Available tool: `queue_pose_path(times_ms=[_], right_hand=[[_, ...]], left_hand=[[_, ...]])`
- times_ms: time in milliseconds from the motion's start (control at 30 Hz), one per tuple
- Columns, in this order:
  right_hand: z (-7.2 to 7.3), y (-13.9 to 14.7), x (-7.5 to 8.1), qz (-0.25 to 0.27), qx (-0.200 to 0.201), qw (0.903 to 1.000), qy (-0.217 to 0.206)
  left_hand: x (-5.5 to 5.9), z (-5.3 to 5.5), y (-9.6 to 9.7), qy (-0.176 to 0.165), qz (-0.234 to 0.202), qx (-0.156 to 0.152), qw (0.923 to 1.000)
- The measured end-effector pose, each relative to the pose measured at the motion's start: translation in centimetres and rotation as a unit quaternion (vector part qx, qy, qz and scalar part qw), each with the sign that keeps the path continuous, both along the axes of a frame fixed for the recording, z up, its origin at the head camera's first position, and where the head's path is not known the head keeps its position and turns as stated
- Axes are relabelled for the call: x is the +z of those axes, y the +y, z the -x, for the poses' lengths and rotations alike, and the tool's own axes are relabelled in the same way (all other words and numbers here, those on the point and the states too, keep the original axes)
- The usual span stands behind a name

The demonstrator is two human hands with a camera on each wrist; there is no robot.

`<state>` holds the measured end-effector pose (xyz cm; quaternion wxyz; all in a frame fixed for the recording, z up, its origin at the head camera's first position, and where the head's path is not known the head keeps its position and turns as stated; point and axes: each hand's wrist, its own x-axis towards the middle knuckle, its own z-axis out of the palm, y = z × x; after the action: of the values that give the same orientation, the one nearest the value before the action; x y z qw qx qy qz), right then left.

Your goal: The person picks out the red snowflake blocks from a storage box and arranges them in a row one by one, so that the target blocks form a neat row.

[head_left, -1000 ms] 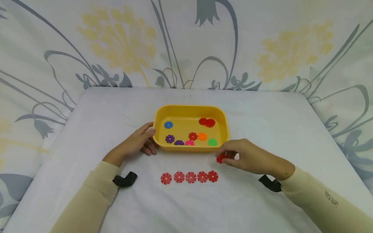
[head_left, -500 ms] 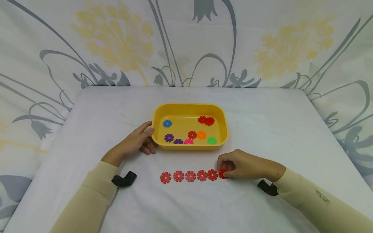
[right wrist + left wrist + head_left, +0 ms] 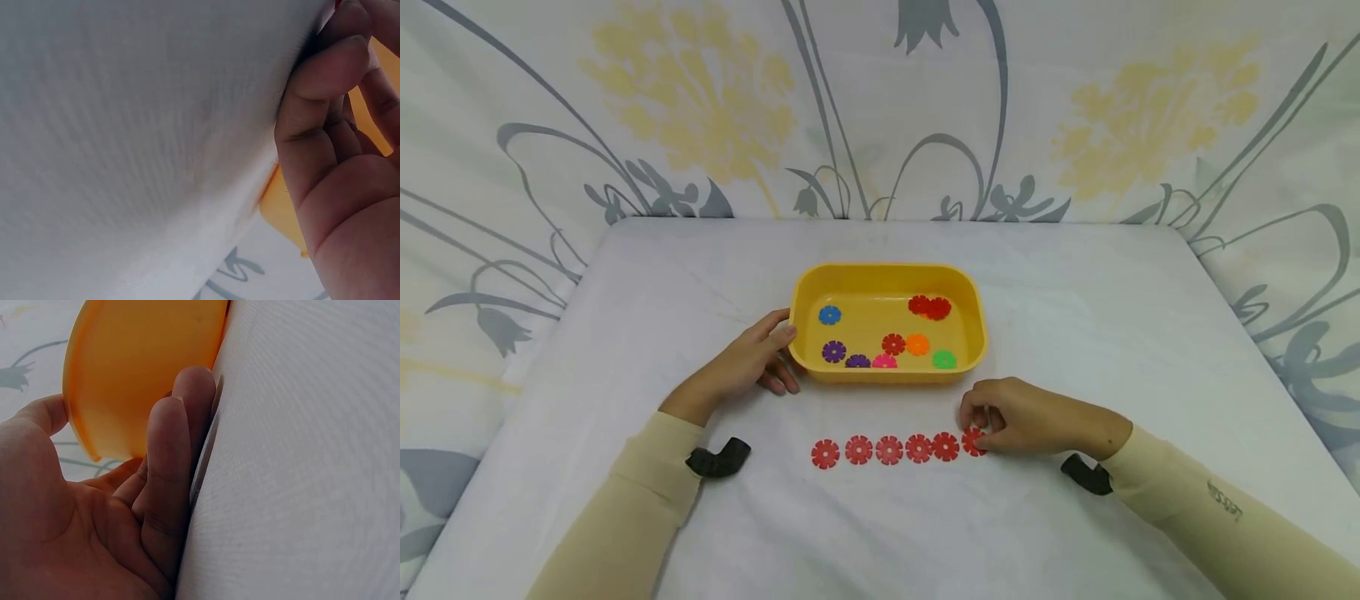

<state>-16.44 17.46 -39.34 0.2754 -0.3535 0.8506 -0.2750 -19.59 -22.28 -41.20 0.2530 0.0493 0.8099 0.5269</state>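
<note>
In the head view my right hand [image 3: 1022, 415] has its thumb and fingers at a red interlocking disc [image 3: 973, 442], pinching it at the right end of a row. Several more red interlocking discs [image 3: 889, 450] lie flat to its left. In the right wrist view the fingers [image 3: 328, 69] are curled close to the white cloth, with only a sliver of red at the tips. My left hand [image 3: 741, 367] holds the left end of a yellow tray [image 3: 887, 377], thumb on its rim. The left wrist view shows the other fingers [image 3: 167, 434] low beside the tray's wall.
Inside the tray lie loose discs: blue [image 3: 830, 315], purple [image 3: 833, 352], pink [image 3: 884, 361], orange [image 3: 917, 344], green [image 3: 944, 359] and red [image 3: 938, 308]. White cloth [image 3: 880, 533] covers the table. A flower-patterned cloth [image 3: 880, 108] rises behind it.
My right hand has come down from the tray's front right corner with the red disc and set it at the row's right end. The left hand stays at the tray.
</note>
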Motion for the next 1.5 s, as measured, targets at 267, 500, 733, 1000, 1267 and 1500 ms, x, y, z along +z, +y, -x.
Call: queue_pose_path(times_ms=[267, 500, 733, 1000, 1267, 1500], right_hand=[[0.2, -0.8, 2.7, -0.001, 0.024, 0.9994, -0.023], [2.1, -2.4, 5.0, 0.042, -0.002, 0.998, 0.048], [5.2, -4.8, 3.7, 0.058, -0.04, 0.9934, 0.09], [8.0, -7.6, 2.3, 0.009, -0.039, 0.9933, 0.108], [9.1, -9.2, 1.7, -0.027, -0.025, 0.9964, 0.076], [9.7, -9.4, 1.1, -0.048, -0.025, 0.9957, 0.075]], left_hand=[[-0.4, 0.0, -0.2, 0.0, 0.004, 0.002, 1.0], [-0.4, -0.3, -0.3, 0.002, 0.0, 0.011, 0.9999], [-0.6, -0.3, -0.3, 0.003, -0.001, -0.001, 1.0], [-0.3, -0.4, -0.1, 0.014, 0.001, 0.0, 0.9999], [-0.3, -0.5, -0.1, 0.016, -0.009, 0.001, 0.9998], [-0.3, -0.4, -0.1, 0.017, -0.008, -0.001, 0.9998]])
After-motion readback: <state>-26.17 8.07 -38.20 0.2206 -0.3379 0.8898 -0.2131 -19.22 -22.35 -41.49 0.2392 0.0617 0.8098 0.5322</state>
